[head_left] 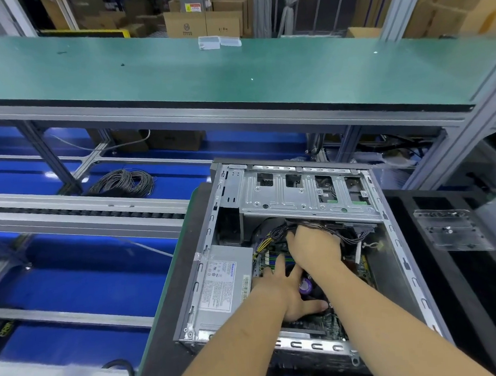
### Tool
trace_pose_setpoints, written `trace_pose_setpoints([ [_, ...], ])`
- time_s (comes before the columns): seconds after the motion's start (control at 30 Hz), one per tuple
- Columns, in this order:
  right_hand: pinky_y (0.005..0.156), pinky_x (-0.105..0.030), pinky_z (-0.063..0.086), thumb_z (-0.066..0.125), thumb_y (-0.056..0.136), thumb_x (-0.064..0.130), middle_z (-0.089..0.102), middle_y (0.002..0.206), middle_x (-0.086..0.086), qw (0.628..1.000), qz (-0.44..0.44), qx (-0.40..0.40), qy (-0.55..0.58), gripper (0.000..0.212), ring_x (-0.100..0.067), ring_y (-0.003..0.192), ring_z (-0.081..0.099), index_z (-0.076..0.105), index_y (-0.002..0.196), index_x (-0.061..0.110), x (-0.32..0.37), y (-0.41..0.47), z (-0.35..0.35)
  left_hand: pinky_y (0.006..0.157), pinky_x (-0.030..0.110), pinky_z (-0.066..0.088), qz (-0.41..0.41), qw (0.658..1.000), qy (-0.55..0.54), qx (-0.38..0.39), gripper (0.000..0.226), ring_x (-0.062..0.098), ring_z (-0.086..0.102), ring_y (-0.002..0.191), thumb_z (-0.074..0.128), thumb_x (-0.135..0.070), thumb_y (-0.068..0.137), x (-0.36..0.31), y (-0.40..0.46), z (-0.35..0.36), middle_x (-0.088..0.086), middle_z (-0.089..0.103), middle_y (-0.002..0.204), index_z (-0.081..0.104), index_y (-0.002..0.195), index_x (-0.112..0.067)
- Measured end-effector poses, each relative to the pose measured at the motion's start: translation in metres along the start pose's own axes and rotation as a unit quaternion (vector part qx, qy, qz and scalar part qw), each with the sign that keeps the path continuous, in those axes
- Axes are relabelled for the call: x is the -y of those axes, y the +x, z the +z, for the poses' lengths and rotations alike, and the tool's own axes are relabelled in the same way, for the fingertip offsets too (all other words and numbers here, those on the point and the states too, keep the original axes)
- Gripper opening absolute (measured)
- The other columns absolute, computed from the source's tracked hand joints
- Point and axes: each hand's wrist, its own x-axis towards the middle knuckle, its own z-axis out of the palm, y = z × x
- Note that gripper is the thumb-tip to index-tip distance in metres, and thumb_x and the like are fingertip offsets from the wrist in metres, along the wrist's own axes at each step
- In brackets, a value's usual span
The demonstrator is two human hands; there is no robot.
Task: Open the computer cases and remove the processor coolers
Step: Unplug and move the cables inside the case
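An open grey computer case (398,253) lies on its side in front of me. Deep in it sits the black processor cooler (305,286) with a purple sticker on its fan hub, mostly hidden by my hands. My left hand (283,291) lies on the cooler with fingers spread and the thumb stretched across its near side. My right hand (315,247) reaches past the cooler, fingers curled down into a bundle of dark cables (276,231); its fingertips are hidden. Green motherboard (330,326) shows below my left hand.
A grey power supply (224,289) fills the case's left side and a metal drive cage (300,193) its far end. A black panel (483,303) with a clear plastic plate (449,229) lies at the right. A green bench (232,71) runs behind; a cable coil (123,183) lies below.
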Motion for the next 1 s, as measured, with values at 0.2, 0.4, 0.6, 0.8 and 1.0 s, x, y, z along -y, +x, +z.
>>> trace_pose_setpoints([
  [0.2, 0.066, -0.030, 0.042, 0.040, 0.102, 0.048, 0.069, 0.087, -0.002, 0.998, 0.001, 0.055, -0.030, 0.045, -0.026, 0.082, 0.065, 0.069, 0.097, 0.015, -0.004, -0.002, -0.011, 0.117, 0.059, 0.022, 0.001, 1.000, 0.000, 0.003, 0.107, 0.042, 0.000, 0.151, 0.037, -0.088, 0.080, 0.000, 0.003, 0.001, 0.006, -0.024, 0.164, -0.023, 0.153, -0.038],
  [0.4, 0.072, -0.035, 0.037, 0.054, 0.091, 0.024, 0.067, 0.091, -0.001, 0.992, -0.057, 0.086, -0.073, 0.014, -0.028, 0.084, 0.064, 0.058, 0.081, 0.015, 0.017, -0.015, -0.013, 0.113, 0.060, 0.025, -0.003, 0.998, 0.046, 0.034, 0.099, 0.043, 0.005, 0.149, 0.033, -0.083, 0.086, 0.000, 0.006, 0.000, 0.006, -0.022, 0.164, -0.002, 0.160, -0.026],
  [0.6, 0.067, -0.036, 0.045, 0.043, 0.100, 0.016, 0.058, 0.081, -0.006, 0.981, -0.121, 0.116, 0.093, 0.026, -0.028, 0.079, 0.059, 0.050, 0.076, 0.011, 0.011, 0.008, -0.013, 0.114, 0.059, 0.027, 0.000, 1.000, 0.011, 0.015, 0.103, 0.042, 0.004, 0.150, 0.037, -0.086, 0.083, 0.000, 0.004, 0.001, 0.004, -0.025, 0.164, -0.017, 0.155, -0.037],
  [0.8, 0.080, -0.039, 0.048, 0.037, 0.107, 0.028, 0.059, 0.094, -0.007, 0.963, -0.176, 0.183, 0.095, 0.032, -0.027, 0.090, 0.058, 0.058, 0.096, 0.006, -0.008, 0.027, -0.002, 0.115, 0.057, 0.026, 0.009, 1.000, 0.008, -0.003, 0.106, 0.040, 0.002, 0.151, 0.036, -0.088, 0.081, 0.001, 0.003, 0.001, 0.007, -0.024, 0.164, -0.021, 0.154, -0.037],
  [1.0, 0.076, -0.041, 0.056, 0.045, 0.101, 0.015, 0.064, 0.093, -0.012, 0.978, -0.141, 0.142, 0.054, 0.019, -0.032, 0.087, 0.063, 0.060, 0.094, 0.006, 0.004, 0.033, 0.010, 0.116, 0.056, 0.026, 0.009, 1.000, 0.000, -0.006, 0.106, 0.040, 0.002, 0.151, 0.037, -0.089, 0.080, 0.002, 0.002, 0.002, 0.006, -0.023, 0.164, -0.021, 0.154, -0.038],
])
